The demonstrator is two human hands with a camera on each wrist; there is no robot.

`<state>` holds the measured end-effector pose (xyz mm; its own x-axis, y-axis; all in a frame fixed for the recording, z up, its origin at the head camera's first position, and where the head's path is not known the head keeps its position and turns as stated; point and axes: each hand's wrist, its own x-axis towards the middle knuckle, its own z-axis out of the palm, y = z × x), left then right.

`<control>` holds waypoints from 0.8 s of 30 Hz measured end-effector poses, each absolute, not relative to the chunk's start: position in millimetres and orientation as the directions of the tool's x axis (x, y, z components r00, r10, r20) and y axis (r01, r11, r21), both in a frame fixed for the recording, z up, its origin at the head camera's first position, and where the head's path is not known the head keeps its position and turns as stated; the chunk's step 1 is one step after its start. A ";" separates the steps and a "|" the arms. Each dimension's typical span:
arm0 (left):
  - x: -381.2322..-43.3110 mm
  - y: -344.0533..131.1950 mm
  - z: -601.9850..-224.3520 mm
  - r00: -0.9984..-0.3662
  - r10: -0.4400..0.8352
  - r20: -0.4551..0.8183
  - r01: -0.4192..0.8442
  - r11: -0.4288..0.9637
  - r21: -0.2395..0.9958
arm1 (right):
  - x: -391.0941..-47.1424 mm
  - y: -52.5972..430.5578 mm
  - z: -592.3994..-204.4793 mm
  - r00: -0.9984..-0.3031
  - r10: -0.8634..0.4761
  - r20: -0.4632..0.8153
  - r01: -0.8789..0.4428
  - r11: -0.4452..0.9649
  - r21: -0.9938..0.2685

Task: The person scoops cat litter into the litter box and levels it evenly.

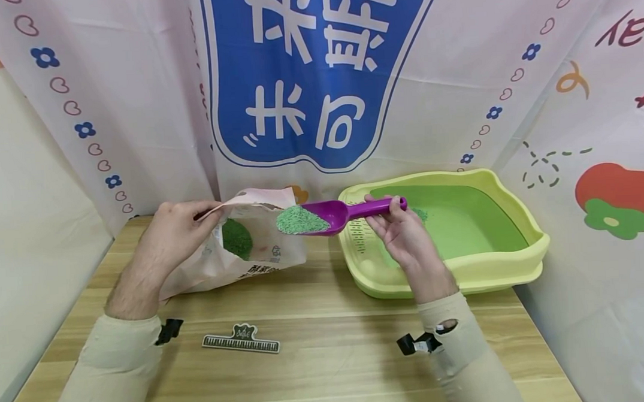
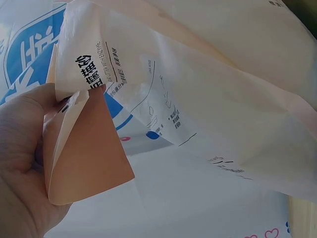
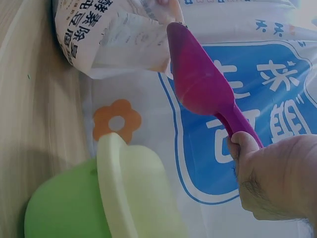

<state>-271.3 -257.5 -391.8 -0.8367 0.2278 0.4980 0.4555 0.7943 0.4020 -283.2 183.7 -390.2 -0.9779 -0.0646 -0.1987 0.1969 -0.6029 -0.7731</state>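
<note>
My right hand [image 1: 404,233] grips the handle of a purple scoop [image 1: 333,213], held in the air between the bag and the litter box. Green cat litter pellets [image 1: 301,220] are heaped in the scoop's front half. On the left, my left hand [image 1: 178,234] pinches the top edge of a pale paper bag [image 1: 281,251], holding its mouth open. More green litter [image 1: 237,237] shows inside. In the left wrist view the bag's folded edge [image 2: 94,148] lies between thumb and fingers. The right wrist view shows the scoop [image 3: 200,79] from below, its tip overlapping the bag [image 3: 124,44].
A yellow-green litter box [image 1: 530,261] stands at the table's right, with a small patch of green pellets [image 1: 421,213] on its floor. A dark bag clip [image 1: 242,342] with piano-key print lies on the wooden table [image 1: 318,369]. Printed curtains [image 1: 156,112] hang behind.
</note>
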 end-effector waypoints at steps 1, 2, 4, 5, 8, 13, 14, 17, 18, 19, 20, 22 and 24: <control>-271.4 -257.5 -391.9 -0.835 0.229 0.500 0.458 0.793 0.402 | -283.7 186.8 -389.9 -0.978 -0.066 -0.200 0.197 -0.615 -0.764; -271.4 -257.5 -392.0 -0.835 0.230 0.500 0.459 0.792 0.403 | -283.9 189.9 -389.3 -0.977 -0.066 -0.203 0.198 -0.629 -0.752; -271.5 -257.5 -392.3 -0.834 0.230 0.502 0.461 0.790 0.404 | -284.2 196.2 -388.3 -0.976 -0.064 -0.207 0.198 -0.659 -0.726; -271.4 -257.5 -392.3 -0.834 0.230 0.501 0.461 0.789 0.405 | -284.4 199.3 -387.7 -0.976 -0.064 -0.209 0.197 -0.672 -0.714; -270.9 -257.6 -392.1 -0.838 0.229 0.495 0.457 0.790 0.409 | -285.2 209.3 -386.2 -0.974 -0.062 -0.218 0.198 -0.700 -0.686; -270.2 -257.8 -391.8 -0.844 0.225 0.487 0.450 0.792 0.413 | -286.8 225.6 -384.3 -0.972 -0.049 -0.230 0.191 -0.733 -0.653; -270.1 -257.9 -391.8 -0.844 0.226 0.487 0.450 0.792 0.413 | -286.8 228.6 -383.8 -0.972 -0.045 -0.233 0.189 -0.740 -0.645; -269.9 -257.9 -391.9 -0.843 0.224 0.490 0.450 0.792 0.412 | -287.8 237.9 -382.9 -0.971 -0.032 -0.239 0.178 -0.763 -0.621; -269.9 -258.0 -392.0 -0.843 0.223 0.490 0.450 0.792 0.413 | -288.0 240.8 -382.7 -0.970 -0.028 -0.241 0.175 -0.770 -0.614; -269.7 -258.0 -392.1 -0.844 0.221 0.489 0.448 0.793 0.414 | -288.0 244.0 -382.5 -0.970 -0.025 -0.243 0.172 -0.776 -0.607; -269.7 -258.1 -392.2 -0.845 0.219 0.488 0.446 0.793 0.415 | -288.2 246.9 -382.3 -0.970 -0.022 -0.242 0.169 -0.776 -0.607; -269.8 -258.2 -392.4 -0.848 0.215 0.484 0.440 0.794 0.418 | -288.3 252.8 -382.1 -0.971 -0.018 -0.240 0.163 -0.784 -0.599; -269.8 -258.4 -392.5 -0.850 0.213 0.481 0.437 0.796 0.420 | -288.1 258.7 -382.1 -0.971 -0.011 -0.238 0.154 -0.791 -0.592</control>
<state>-269.8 -258.4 -392.5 -0.8505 0.2127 0.4811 0.4366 0.7955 0.4201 -288.1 258.7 -382.1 -0.9713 -0.0114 -0.2377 0.1542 -0.7910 -0.5920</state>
